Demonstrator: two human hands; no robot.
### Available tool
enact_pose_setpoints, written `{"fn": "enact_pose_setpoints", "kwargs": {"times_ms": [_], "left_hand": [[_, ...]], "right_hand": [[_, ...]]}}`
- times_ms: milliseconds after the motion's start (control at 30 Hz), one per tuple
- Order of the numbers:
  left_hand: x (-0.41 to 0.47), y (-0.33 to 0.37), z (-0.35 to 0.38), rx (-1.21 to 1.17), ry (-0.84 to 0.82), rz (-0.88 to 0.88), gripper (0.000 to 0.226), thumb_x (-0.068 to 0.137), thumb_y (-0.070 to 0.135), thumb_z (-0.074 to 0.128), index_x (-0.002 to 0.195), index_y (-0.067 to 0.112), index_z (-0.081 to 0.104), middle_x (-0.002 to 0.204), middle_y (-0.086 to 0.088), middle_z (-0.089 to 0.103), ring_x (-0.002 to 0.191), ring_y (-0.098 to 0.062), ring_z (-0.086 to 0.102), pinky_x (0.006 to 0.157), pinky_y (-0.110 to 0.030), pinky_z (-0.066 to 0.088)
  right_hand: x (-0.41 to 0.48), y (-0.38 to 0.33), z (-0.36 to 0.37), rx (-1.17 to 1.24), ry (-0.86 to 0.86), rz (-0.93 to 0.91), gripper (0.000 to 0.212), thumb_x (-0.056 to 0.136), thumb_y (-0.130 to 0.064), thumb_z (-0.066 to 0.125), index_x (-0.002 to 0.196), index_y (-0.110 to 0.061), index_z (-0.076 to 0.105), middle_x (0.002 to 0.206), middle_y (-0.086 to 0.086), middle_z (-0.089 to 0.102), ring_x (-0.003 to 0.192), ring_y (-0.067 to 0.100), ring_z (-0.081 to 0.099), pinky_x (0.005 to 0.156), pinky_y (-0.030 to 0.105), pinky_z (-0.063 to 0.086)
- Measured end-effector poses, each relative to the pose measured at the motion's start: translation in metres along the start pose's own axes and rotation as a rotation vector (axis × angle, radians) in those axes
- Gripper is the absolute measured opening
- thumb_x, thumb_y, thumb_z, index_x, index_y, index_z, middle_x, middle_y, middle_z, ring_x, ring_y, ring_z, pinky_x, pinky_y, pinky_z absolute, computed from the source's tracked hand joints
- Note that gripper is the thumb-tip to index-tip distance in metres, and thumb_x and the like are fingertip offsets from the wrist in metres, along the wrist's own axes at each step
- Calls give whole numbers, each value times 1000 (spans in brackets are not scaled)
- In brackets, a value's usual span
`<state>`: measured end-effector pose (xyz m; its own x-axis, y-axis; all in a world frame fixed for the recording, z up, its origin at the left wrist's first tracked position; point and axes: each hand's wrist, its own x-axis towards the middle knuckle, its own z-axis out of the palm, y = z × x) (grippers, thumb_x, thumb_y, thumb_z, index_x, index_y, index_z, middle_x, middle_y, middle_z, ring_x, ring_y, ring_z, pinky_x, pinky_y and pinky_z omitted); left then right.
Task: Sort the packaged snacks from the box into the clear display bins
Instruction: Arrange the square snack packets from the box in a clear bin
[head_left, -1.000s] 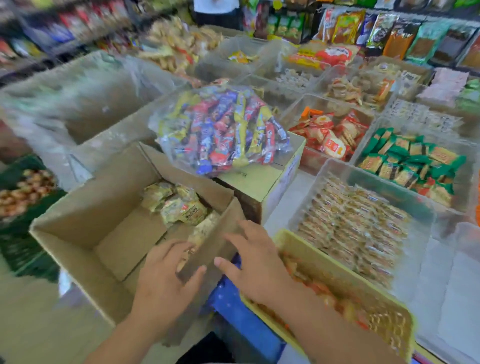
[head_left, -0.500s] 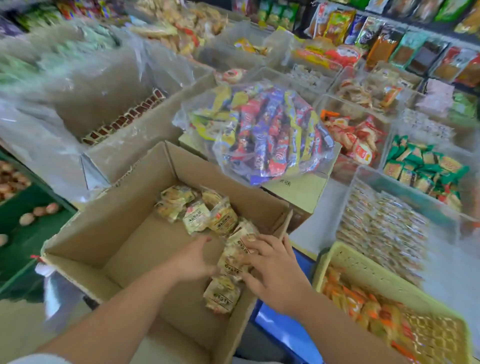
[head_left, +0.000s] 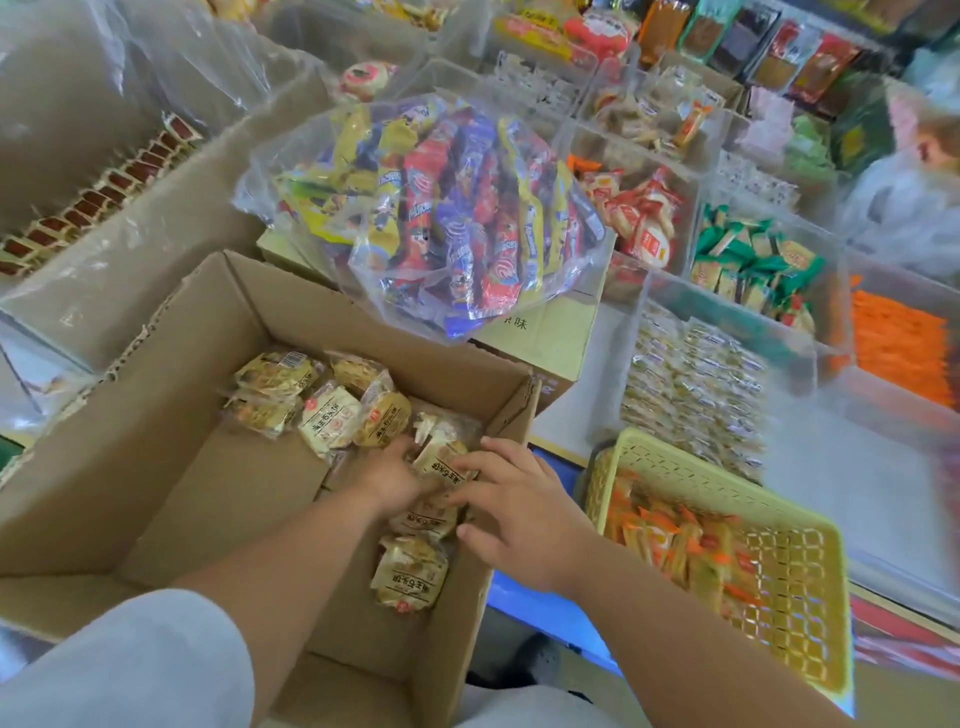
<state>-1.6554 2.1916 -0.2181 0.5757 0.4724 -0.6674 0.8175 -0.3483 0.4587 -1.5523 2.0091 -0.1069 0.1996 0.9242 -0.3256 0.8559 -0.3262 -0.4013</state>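
An open cardboard box (head_left: 171, 431) sits in front of me with several beige snack packets (head_left: 332, 415) lying along its far and right side. Both hands are inside the box at its right wall. My left hand (head_left: 389, 480) is curled around a packet (head_left: 441, 457) from the left. My right hand (head_left: 514, 509) rests on the same pile from the right, fingers spread over the packets. Another packet (head_left: 410, 574) lies loose just below the hands. Clear display bins (head_left: 727, 332) with sorted snacks stand to the right and behind.
A clear bag of colourful snack bars (head_left: 447, 208) lies on a closed carton behind the box. A yellow plastic basket (head_left: 789, 525) with orange packets sits at right. Plastic-covered cartons (head_left: 130, 171) stand at left, shelves of goods at the back.
The view has tilted and closed in on the box. Both hands have pushed slightly deeper into the packets at the box's right wall, closing together on the pile.
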Motion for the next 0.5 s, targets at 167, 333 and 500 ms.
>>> {"fn": "enact_pose_setpoints", "kwargs": {"times_ms": [167, 333, 500], "left_hand": [[-5, 0, -6, 84, -63, 78, 67, 43, 78, 64, 90, 29, 61, 89, 3, 66, 79, -15, 62, 64, -30, 49], [-22, -19, -3, -30, -269, 150, 43, 67, 45, 90, 98, 38, 62, 93, 15, 73, 85, -4, 69, 78, -31, 58], [-37, -27, 11, -277, -205, 68, 28, 82, 40, 84, 85, 30, 58, 69, 14, 71, 66, -4, 65, 57, -23, 48]], "right_hand": [[0, 0, -2, 30, 2, 10, 39, 95, -50, 52, 131, -38, 61, 156, -20, 32, 152, 8, 2, 122, 51, 15], [2, -1, -2, 20, 8, 22, 39, 96, -51, 52, 131, -37, 62, 156, -19, 33, 152, 11, 4, 121, 54, 18], [2, -4, 0, 33, 10, 30, 39, 95, -50, 54, 130, -36, 63, 156, -17, 35, 152, 12, 6, 120, 56, 21]]}}
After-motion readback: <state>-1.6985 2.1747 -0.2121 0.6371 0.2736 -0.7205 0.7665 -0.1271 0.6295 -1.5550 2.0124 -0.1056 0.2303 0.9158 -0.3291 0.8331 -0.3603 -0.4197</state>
